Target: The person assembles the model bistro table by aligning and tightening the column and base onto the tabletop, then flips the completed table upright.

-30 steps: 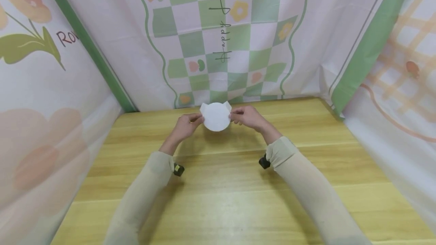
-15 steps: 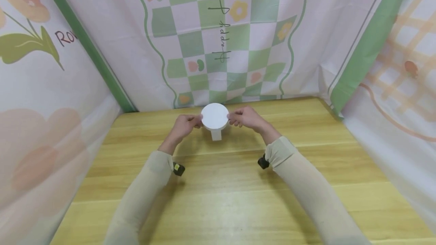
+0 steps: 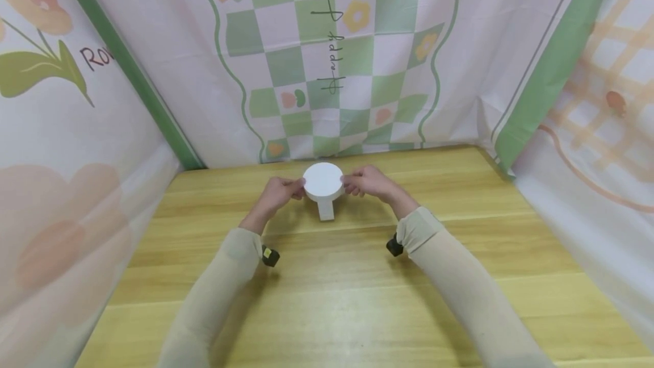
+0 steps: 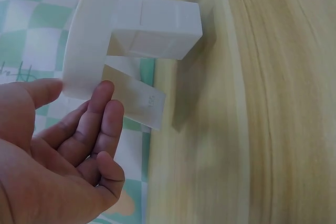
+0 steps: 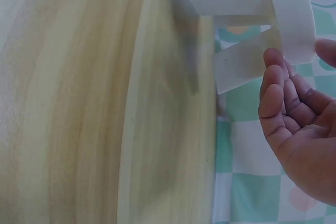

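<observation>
A small white stool (image 3: 323,180) with a flat round top and block-like legs is held level over the far part of the wooden table. In the head view one leg (image 3: 325,209) points down toward me. My left hand (image 3: 277,193) pinches the left rim, thumb above and fingertips beneath, as the left wrist view shows. On the opposite rim my right hand (image 3: 372,182) grips in the same way. Another leg (image 4: 137,98), with a faint raised mark, shows in the left wrist view. Whether the leg ends touch the table cannot be told.
The wooden table (image 3: 327,288) spreads out in front of me. A checkered curtain (image 3: 332,61) hangs right behind its far edge, and more printed cloth (image 3: 128,186) closes in both sides. Black wrist cameras (image 3: 270,255) hang below the sleeves.
The stool was tilted with two legs showing at the far side; now its top is level and one leg shows at the near side. Both hands have come slightly nearer to me with it.
</observation>
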Tool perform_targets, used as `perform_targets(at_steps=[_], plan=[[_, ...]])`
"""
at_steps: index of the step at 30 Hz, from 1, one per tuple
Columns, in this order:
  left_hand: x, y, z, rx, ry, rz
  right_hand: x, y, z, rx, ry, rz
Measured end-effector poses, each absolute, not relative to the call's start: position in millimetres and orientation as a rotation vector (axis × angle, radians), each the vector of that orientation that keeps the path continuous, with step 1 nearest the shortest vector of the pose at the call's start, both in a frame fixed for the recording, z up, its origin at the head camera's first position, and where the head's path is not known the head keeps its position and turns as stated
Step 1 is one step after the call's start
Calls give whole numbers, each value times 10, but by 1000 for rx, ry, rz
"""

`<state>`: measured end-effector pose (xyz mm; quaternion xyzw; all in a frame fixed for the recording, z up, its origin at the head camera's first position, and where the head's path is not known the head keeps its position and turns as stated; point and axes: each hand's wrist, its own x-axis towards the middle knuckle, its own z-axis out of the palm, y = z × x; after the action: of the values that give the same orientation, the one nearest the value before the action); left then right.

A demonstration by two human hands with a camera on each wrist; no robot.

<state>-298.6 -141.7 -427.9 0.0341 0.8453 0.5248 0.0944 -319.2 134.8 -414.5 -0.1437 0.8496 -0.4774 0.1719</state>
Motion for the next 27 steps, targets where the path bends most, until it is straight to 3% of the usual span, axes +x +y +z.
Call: perform_targets(at_steps=[20,27], plan=[[-2969,-1409,-4377,67,2416,1634,-3177,1308,-4236,-414,2384,-1304],[-2925,-1441,-4335,164,2566,1399,-3180,1357,-4224,-412,2461,-1178]])
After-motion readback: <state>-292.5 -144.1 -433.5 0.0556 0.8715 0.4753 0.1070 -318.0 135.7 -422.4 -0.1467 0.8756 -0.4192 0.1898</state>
